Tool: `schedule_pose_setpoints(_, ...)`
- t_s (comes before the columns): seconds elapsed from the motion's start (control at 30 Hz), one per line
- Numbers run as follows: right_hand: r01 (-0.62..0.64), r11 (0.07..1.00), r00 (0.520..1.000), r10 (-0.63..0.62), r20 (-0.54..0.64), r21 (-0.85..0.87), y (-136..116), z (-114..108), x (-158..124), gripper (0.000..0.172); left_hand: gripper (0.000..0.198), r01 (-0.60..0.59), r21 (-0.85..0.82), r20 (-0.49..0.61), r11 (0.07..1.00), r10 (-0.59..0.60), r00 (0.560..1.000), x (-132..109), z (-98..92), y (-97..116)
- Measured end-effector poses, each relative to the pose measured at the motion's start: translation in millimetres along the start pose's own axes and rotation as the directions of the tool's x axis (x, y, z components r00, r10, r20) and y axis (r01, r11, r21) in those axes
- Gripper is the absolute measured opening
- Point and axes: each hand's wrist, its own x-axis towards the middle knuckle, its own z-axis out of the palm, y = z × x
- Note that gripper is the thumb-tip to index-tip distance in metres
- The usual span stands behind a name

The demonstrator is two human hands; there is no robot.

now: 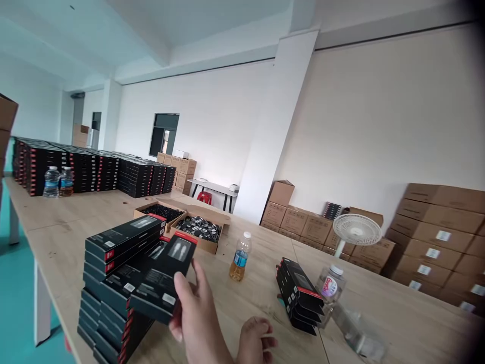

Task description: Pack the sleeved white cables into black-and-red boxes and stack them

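My right hand [197, 308] reaches across to the left. It grips a black cable box [161, 280] with a red end and a picture of two plugs, thumb on top and fingers beneath. The held box is tilted over stacked black boxes [109, 303] at the table's left edge; whether it touches them is unclear. My left hand [258, 339], crossed over to the right, is just above the table with loosely curled fingers and nothing visible in it. Farther right, a smaller group of black boxes [299, 296] lies on the table.
Two open cartons of small black items [199, 230] stand behind the stack. A bottle of amber drink [240, 258], a clear jar [331, 288] and a blurred clear container [359, 336] stand or lie rightward. Rows of black boxes [83, 169] fill the table's far end. A fan [357, 230] stands beyond.
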Motion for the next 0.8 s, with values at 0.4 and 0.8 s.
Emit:
schedule_pose_setpoints(0.4,-0.154,0.975,0.988,0.15,0.038,0.158,-1.9,35.3,12.2,0.085,0.023,-0.01,0.068,-0.017,0.998,0.011,1.0,14.9,4.0,-8.6)
schedule_pose_setpoints(0.8,0.695,0.37,0.706,-0.512,0.489,-0.617,-12.4,45.3,-6.4,0.048,0.021,-0.007,0.102,-0.007,0.995,0.008,1.0,16.1,5.0,-9.7)
